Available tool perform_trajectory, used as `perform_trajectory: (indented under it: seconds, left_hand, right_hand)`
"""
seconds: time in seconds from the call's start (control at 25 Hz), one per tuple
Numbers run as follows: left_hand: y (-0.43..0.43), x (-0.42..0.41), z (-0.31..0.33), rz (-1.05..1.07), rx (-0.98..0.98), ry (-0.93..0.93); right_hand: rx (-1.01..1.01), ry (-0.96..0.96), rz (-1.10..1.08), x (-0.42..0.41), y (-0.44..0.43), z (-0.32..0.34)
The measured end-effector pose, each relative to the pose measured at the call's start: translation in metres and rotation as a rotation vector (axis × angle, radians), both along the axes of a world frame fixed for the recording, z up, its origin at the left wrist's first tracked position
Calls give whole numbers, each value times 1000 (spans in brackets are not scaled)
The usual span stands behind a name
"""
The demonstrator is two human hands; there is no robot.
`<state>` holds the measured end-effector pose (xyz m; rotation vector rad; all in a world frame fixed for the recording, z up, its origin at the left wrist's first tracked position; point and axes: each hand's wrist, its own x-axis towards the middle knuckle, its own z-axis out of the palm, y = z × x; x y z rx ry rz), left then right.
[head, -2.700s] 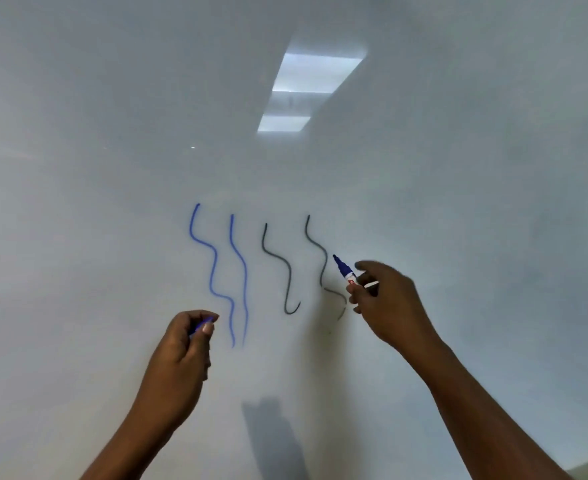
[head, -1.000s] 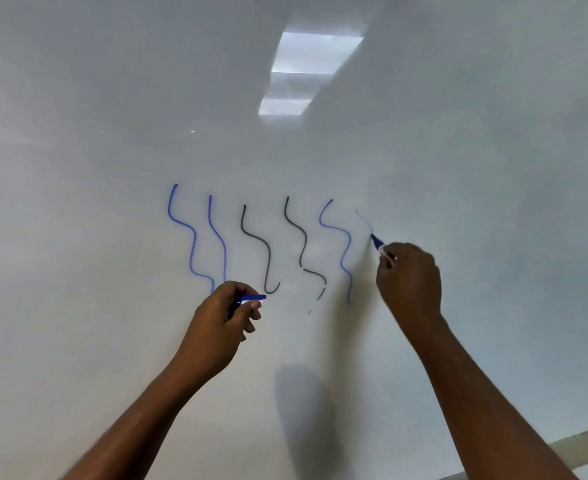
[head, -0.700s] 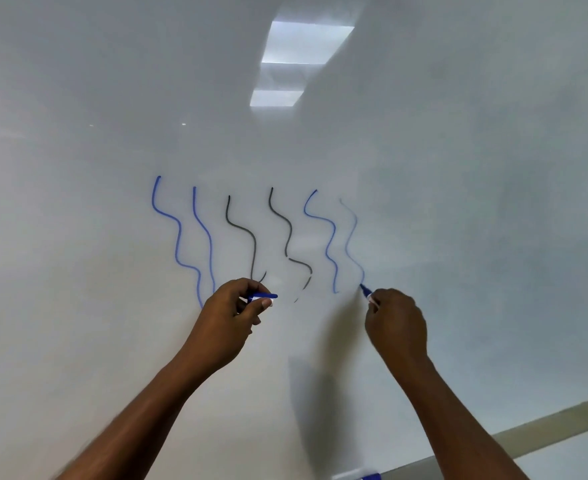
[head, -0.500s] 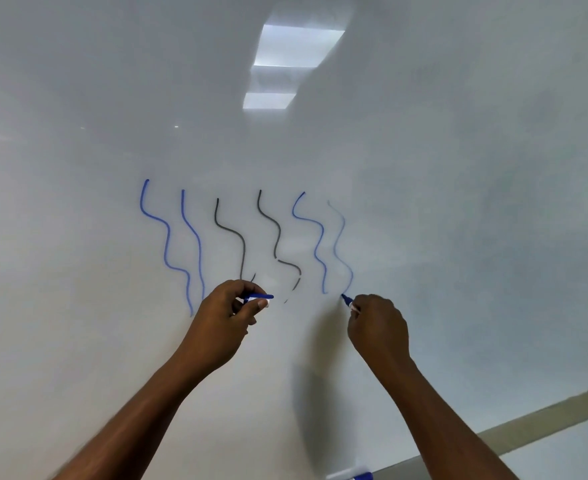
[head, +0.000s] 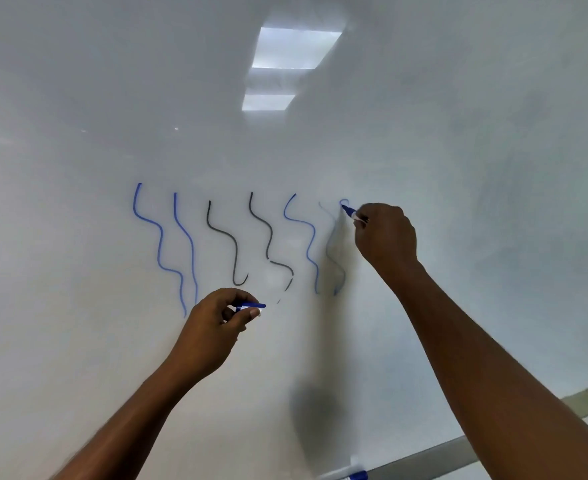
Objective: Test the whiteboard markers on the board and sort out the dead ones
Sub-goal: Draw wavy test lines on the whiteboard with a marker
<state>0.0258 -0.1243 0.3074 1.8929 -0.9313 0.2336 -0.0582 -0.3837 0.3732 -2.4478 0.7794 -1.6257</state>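
Pressing the nib of a white-barrelled blue whiteboard marker (head: 349, 213) against the glossy white whiteboard (head: 458, 168), the right hand (head: 386, 237) has its fingers curled tight round the barrel, so only the blue tip end pokes out, pointing up and left. The nib sits at a tiny blue hook (head: 343, 201), just right of the top of a really faint, washed-out blue squiggle (head: 332, 251). Left of that are 5 more wavy lines: 2 bold blue lines (head: 159, 244), 2 black lines (head: 232, 244) (the 2nd one breaks up near its bottom), then 1 more solid blue line (head: 309, 237). Lower down, the left hand (head: 213, 327) pinches a small blue marker cap (head: 252, 305) between thumb and forefinger, with the cap pointing right, below the black lines. Can't tell if it touches the board. At the bottom edge another white marker with a blue cap (head: 349, 475) lies on the grey metal tray ledge (head: 441, 455). Up top, rectangular ceiling lights (head: 296, 46) are reflected in the board.
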Motion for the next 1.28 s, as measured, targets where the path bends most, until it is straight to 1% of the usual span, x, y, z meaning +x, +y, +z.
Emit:
perform_trajectory:
  seconds: [0.08,0.16,0.32,0.4,0.48,0.56,0.64,0.72,0.8,0.88,1.0,1.08,1.28]
  left_hand:
    - [-1,1,-2,-12,-14,14]
    - [-4,1,-5,-36,-17,18]
    - [-12,0,-7,-77,-37,40]
    - [-17,-1,-8,-91,-45,45]
    - [-21,-3,-10,-101,-46,54]
    - [-23,-3,-14,-101,-54,71]
    - [-24,-1,-16,-93,-89,98]
    - [-23,1,-18,-84,-150,145]
    - [-22,6,-21,-66,-224,238]
    - [-17,13,-25,-59,-282,356]
    - [-4,22,-33,-93,-318,494]
    - [6,24,-39,-119,-318,548]
    - [24,26,-47,-116,-263,543]
  right_hand:
    - [26,-21,-10,-3,-2,-15]
    - [42,33,-15,-5,-2,-36]
    - [143,109,-42,-8,-3,-72]
    - [158,192,-42,-12,-5,-85]
    - [215,196,-11,-19,-4,-94]
    - [305,70,60,-28,4,-103]
    - [436,-23,205,-35,22,-113]
    - [524,6,371,-35,47,-123]
    - [569,52,460,-32,67,-131]
    - [617,41,542,-30,82,-134]
    - [607,27,626,-25,101,-133]
    - [610,33,669,-20,112,-131]
    - [591,103,733,-8,130,-132]
